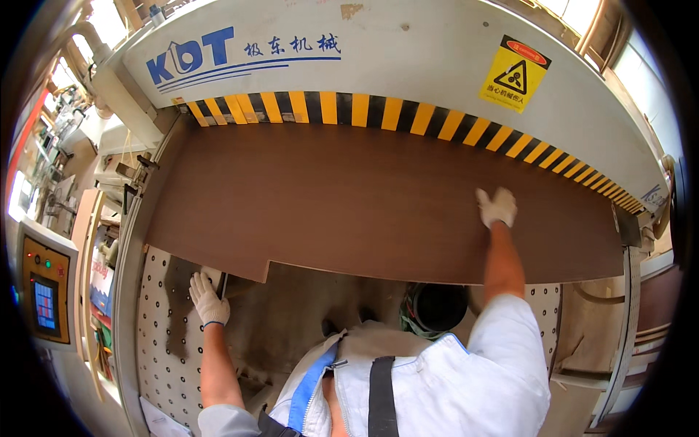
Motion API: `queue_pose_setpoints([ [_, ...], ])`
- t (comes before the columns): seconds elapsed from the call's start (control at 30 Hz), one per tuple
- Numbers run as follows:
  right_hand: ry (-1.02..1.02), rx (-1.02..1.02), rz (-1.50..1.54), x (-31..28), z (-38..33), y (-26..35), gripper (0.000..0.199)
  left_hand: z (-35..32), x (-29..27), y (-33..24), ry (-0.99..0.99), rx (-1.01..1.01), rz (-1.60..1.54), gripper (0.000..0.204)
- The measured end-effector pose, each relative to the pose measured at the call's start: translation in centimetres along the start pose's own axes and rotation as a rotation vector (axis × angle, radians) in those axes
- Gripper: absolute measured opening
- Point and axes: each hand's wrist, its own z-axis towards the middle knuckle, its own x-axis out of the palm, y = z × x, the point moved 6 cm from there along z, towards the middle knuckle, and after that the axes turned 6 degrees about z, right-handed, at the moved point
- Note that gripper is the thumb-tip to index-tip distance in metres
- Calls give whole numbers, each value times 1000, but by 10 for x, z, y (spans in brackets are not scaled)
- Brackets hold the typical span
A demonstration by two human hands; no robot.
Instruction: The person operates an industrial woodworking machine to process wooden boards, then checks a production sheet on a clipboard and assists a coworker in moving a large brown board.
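A large dark brown board (349, 197) lies under the machine's striped front beam, with a stepped notch in its near edge. My right hand (498, 208), in a pale work glove, rests on the right part of the board with its fingers apart. Left of the notch, my left hand (209, 300), gloved too, lies below the board's near edge with fingers stretched out. A small pale block (215, 277) sits beside its fingertips; whether they touch cannot be made out. Beneath that hand is a perforated table panel (162, 320).
A grey machine beam (408, 58) with black and yellow stripes spans the far side. A control panel (45, 295) with a lit screen stands at left. Below the board's near edge is a dark round bin (442, 306). Another perforated panel (542, 309) is at right.
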Motion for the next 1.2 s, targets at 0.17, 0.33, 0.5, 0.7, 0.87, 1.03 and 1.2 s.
queue_pose_setpoints([
  [0.17, -52, 433, -189, 1, 19, -126, 95, 9, 7, -10, 34, -3, 24, 108],
  [0.33, 295, 29, -47, 2, 55, 88, 95, 9, 14, -3, 51, -61, 74, 112],
  [0.5, 160, -518, 170, 116, 5, 281, 107, -7, -81, -95, -138, 40, -213, 75],
  [0.7, 408, -1052, 229, 134, -181, 469, 108, -186, 31, -128, 8, 57, -384, 65],
  [0.87, 391, -1301, 345, 126, -297, 510, 103, -526, 201, -98, 621, -809, -488, 49],
  [1.03, 452, -1282, 245, 130, -344, 493, 98, -881, 254, -121, 1392, -921, -357, 43],
  [1.2, 468, -1207, 101, 61, -444, 476, 97, -904, 295, -145, 1235, -445, -288, 39],
])
